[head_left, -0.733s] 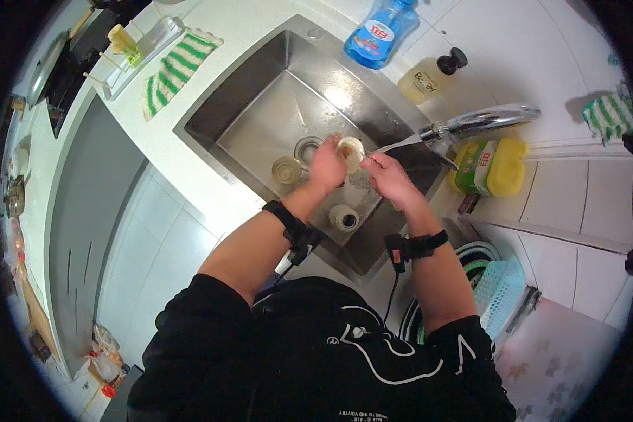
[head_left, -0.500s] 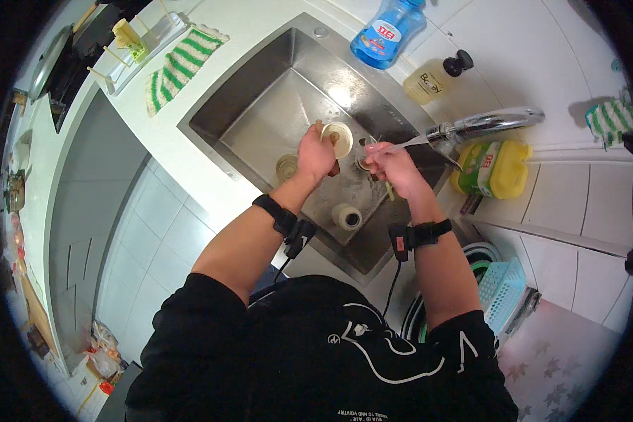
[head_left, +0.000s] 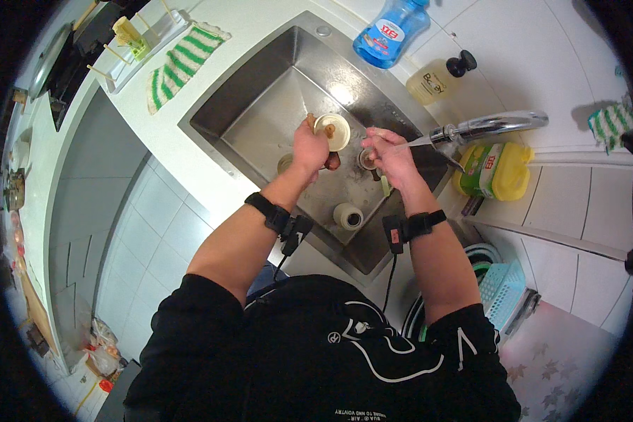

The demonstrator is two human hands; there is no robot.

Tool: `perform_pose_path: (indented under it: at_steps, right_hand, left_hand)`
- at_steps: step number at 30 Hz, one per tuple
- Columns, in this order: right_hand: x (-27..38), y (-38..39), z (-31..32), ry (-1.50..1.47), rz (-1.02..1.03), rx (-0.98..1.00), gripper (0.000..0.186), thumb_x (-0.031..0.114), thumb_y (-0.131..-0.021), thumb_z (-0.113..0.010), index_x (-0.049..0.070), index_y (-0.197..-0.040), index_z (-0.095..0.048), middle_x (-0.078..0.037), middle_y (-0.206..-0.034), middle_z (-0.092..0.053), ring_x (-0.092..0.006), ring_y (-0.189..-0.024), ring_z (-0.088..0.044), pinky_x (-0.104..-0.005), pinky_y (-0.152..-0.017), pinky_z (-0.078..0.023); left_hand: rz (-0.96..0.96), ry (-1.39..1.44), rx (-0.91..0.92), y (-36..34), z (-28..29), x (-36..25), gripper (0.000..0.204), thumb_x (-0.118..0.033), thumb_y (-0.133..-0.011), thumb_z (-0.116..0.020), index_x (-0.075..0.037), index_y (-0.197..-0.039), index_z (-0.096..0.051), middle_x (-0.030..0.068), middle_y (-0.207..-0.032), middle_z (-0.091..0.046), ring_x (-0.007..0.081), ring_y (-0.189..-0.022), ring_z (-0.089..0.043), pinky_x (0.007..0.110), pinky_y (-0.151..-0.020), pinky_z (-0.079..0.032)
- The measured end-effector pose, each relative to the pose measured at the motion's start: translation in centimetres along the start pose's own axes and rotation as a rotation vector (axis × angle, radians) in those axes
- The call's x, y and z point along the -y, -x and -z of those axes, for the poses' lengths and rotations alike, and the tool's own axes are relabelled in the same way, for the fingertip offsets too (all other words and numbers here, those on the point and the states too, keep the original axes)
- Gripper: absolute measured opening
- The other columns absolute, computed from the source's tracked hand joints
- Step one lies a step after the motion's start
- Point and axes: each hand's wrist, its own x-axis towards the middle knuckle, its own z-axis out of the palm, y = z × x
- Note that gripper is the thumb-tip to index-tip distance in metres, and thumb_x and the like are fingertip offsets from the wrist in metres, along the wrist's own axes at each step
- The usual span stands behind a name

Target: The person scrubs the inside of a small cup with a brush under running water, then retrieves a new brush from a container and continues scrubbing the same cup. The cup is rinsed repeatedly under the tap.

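Note:
My left hand [head_left: 309, 151] is closed round a round cream cup [head_left: 336, 130] with brown parts, held above the sink [head_left: 260, 98]. My right hand [head_left: 390, 155] has curled fingers at the stream from the chrome faucet [head_left: 489, 124], gripping a slim thing with a pale green handle [head_left: 385, 185]; its far end is too small to make out. Below them a pale cylindrical container [head_left: 347, 215] stands near the sink's front. Another pale round item [head_left: 283, 163] is partly hidden behind my left wrist.
A blue bottle [head_left: 390, 39] and pump bottle [head_left: 432, 81] line the back; a yellow jug [head_left: 503, 172] is at right. A striped cloth [head_left: 179, 67] and rack [head_left: 144, 56] occupy the left counter [head_left: 130, 105]. A blue basket [head_left: 503, 292] is low right.
My hands have moved apart: the left, with the cream cup, went up and leftward; the right rose slightly and now shows the green-handled thing below its fingers.

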Motion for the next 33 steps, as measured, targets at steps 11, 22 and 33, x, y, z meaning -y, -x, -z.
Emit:
perform_pose_path:
  at_steps: [11,22,33]
  right_hand:
    - [0.9,-1.2,0.2,-0.048,-0.08,-0.109,0.026,0.028,-0.099,-0.06,0.006,-0.087,-0.054,-0.003,-0.072,-0.058,-0.0102,-0.052,-0.046,-0.026,-0.043,-0.033]
    - [1.8,-0.1,-1.2,-0.191,-0.183,-0.081,0.035,0.033,-0.106,-0.044,0.007,-0.128,-0.052,-0.009,-0.085,-0.06,-0.0135,-0.061,-0.052,-0.0284,-0.05,-0.044]
    - [0.3,-2.3,-1.7,-0.218,-0.162,-0.094,0.028,0.029,-0.103,-0.049,0.01,-0.123,-0.055,-0.002,-0.069,-0.047,-0.0099,-0.046,-0.036,-0.0255,-0.04,-0.028]
  left_hand:
    - [-0.097,-0.362,-0.072,0.1,0.5,0.1,0.03,-0.007,-0.09,-0.049,0.007,-0.116,-0.057,0.0195,-0.09,-0.069,0.0301,-0.077,-0.07,0.041,-0.062,-0.053]
    - [-0.078,-0.297,-0.03,0.1,1.2,1.0,0.036,-0.004,-0.088,-0.049,0.006,-0.123,-0.056,0.0223,-0.099,-0.069,0.0296,-0.08,-0.07,0.039,-0.07,-0.054]
    - [-0.035,-0.275,0.018,-0.7,1.7,2.8,0.049,-0.007,-0.09,-0.05,0.006,-0.137,-0.049,0.0268,-0.11,-0.067,0.035,-0.094,-0.069,0.04,-0.083,-0.052]
